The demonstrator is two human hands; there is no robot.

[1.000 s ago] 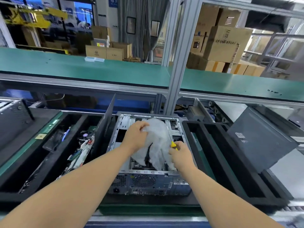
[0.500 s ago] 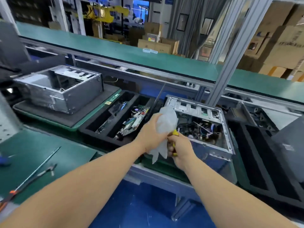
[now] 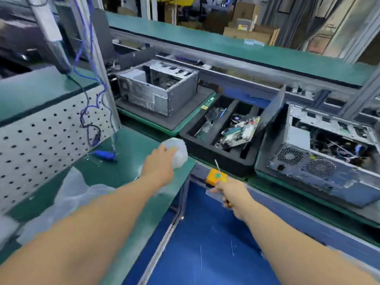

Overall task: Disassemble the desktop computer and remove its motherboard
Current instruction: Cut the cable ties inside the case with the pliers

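Head view: a crumpled plastic wad (image 3: 178, 153) is clutched in the left grip (image 3: 159, 168) over the counter (image 3: 127, 157), a screwdriver (image 3: 217, 175) is clasped in the nearer right grip (image 3: 230, 194), and the open desktop computer (image 3: 320, 153) lies to its forward right, long axis running leftward-rightward.

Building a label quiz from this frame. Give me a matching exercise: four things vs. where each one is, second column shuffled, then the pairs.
Things:
1. crumpled plastic wrap
2. yellow-handled screwdriver
3. loose circuit board
4. blue cable plug

Places:
A. in the black foam tray
B. held in the right hand
C. lying on the green bench near the pegboard
D. held in the left hand

Pairs: 1-D, 2-B, 3-A, 4-C
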